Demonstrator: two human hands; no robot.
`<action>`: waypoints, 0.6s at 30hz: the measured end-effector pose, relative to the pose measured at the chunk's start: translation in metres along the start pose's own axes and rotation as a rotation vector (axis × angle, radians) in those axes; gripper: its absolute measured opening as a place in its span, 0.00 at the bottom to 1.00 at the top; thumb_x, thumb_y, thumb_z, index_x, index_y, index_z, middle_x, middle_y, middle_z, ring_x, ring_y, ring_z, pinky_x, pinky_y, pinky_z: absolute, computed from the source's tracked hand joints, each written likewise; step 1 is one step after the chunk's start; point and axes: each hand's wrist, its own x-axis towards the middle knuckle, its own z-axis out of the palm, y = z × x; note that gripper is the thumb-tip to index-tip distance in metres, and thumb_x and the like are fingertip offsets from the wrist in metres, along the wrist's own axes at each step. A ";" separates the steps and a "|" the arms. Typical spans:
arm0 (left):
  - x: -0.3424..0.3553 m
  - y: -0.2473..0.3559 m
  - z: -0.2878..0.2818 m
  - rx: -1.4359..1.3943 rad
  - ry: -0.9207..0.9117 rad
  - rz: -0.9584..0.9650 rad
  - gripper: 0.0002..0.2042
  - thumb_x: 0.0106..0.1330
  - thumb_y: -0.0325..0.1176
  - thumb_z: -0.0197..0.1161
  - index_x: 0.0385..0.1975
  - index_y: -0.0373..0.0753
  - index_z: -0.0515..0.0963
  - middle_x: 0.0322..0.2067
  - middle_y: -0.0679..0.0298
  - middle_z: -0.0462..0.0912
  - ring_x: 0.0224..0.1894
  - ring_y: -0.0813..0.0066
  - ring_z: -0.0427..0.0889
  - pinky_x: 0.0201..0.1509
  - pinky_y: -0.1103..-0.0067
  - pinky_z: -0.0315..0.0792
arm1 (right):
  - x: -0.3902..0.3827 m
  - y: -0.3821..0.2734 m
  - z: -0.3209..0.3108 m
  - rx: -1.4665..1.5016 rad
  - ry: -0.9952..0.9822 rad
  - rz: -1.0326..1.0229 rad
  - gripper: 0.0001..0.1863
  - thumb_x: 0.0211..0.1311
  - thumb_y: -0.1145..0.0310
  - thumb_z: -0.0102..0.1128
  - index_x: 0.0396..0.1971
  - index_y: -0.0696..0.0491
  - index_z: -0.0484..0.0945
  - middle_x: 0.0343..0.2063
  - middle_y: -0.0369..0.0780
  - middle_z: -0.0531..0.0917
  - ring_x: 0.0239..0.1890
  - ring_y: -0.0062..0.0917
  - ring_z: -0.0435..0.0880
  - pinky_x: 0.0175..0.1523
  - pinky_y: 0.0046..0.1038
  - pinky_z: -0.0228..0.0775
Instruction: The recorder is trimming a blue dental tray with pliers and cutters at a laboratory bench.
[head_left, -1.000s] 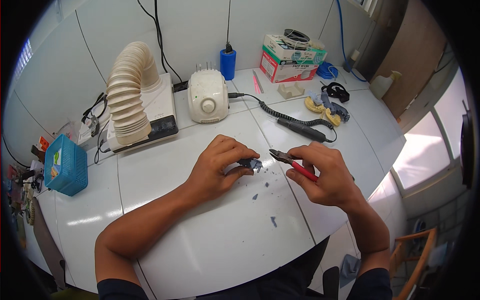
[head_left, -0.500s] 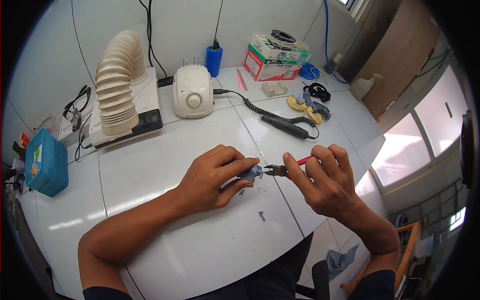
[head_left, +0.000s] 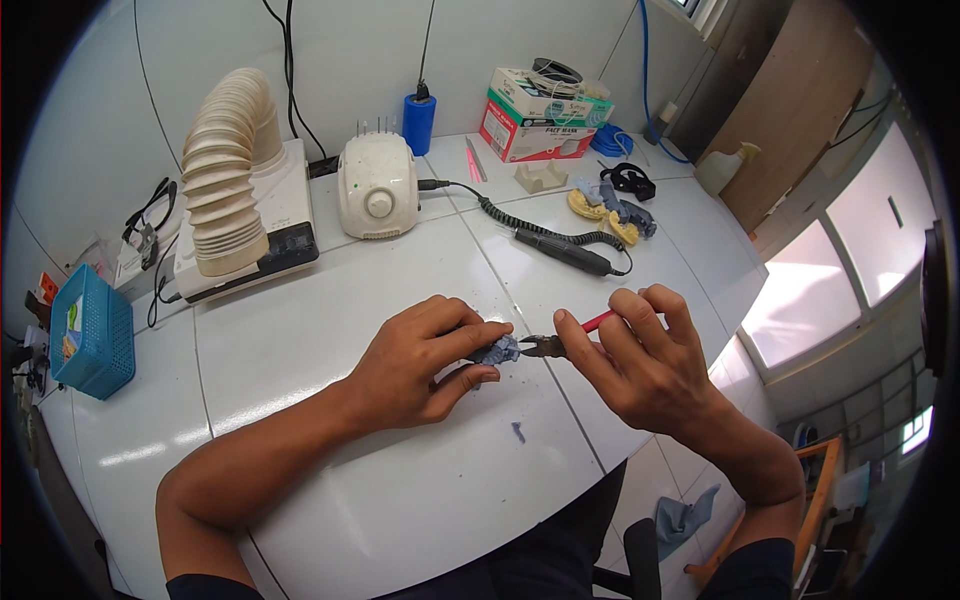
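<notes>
Between the thumb and fingers of my left hand [head_left: 425, 360] is a small, jagged blue-grey piece [head_left: 497, 350], resembling part of a dental model. My fingers cover much of it. My right hand [head_left: 640, 360] is closed around red-handled diagonal cutters [head_left: 547, 346]. Their dark jaws point left, with the tips at the piece's right edge; whether they bite into it I cannot tell. A blue-grey scrap [head_left: 518, 432] lies on the white tiled table [head_left: 330, 500] below the hands, among tiny crumbs.
Beyond my hands lies a black rotary handpiece [head_left: 565, 252], corded to a white control box [head_left: 379, 190]. Yellow and blue-grey dental models [head_left: 610, 215] sit at the back right. A ribbed-hose suction unit [head_left: 235, 180] and a blue basket [head_left: 95, 335] stand on the left, mask boxes [head_left: 540, 120] behind.
The view has shifted slightly. My right hand and the cutters have moved a little left and tilted, the jaws staying at the piece's edge. The left hand keeps its grip.
</notes>
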 end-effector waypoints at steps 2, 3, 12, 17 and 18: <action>0.000 0.000 0.000 0.012 -0.012 0.005 0.22 0.63 0.35 0.77 0.58 0.39 0.85 0.39 0.60 0.83 0.39 0.62 0.81 0.42 0.69 0.76 | 0.000 0.000 0.001 0.007 0.008 0.004 0.12 0.70 0.63 0.68 0.46 0.52 0.91 0.23 0.31 0.80 0.42 0.26 0.81 0.54 0.35 0.69; 0.001 0.000 0.000 0.023 -0.023 0.012 0.22 0.64 0.35 0.77 0.58 0.39 0.85 0.39 0.60 0.83 0.39 0.62 0.81 0.43 0.68 0.76 | -0.001 0.001 0.001 0.007 0.007 0.004 0.12 0.70 0.63 0.68 0.46 0.52 0.91 0.23 0.31 0.80 0.42 0.26 0.81 0.54 0.35 0.69; 0.002 0.000 0.000 0.093 -0.047 0.040 0.25 0.60 0.35 0.79 0.58 0.42 0.86 0.41 0.62 0.84 0.39 0.64 0.80 0.43 0.69 0.74 | -0.001 0.005 -0.003 -0.003 -0.005 -0.011 0.11 0.70 0.62 0.68 0.45 0.50 0.91 0.24 0.30 0.80 0.45 0.25 0.81 0.58 0.37 0.70; 0.001 0.000 0.000 0.081 -0.064 0.046 0.25 0.60 0.36 0.79 0.59 0.42 0.86 0.41 0.61 0.84 0.40 0.63 0.80 0.44 0.68 0.74 | -0.001 0.004 -0.001 0.005 0.001 -0.030 0.14 0.65 0.62 0.71 0.49 0.44 0.91 0.25 0.30 0.75 0.45 0.25 0.81 0.61 0.40 0.70; 0.001 0.000 0.000 0.081 -0.066 0.046 0.25 0.60 0.36 0.79 0.59 0.42 0.86 0.41 0.61 0.84 0.40 0.63 0.80 0.44 0.68 0.74 | -0.002 0.004 -0.002 0.005 0.001 -0.029 0.14 0.65 0.62 0.71 0.49 0.44 0.91 0.25 0.30 0.75 0.45 0.25 0.81 0.61 0.40 0.70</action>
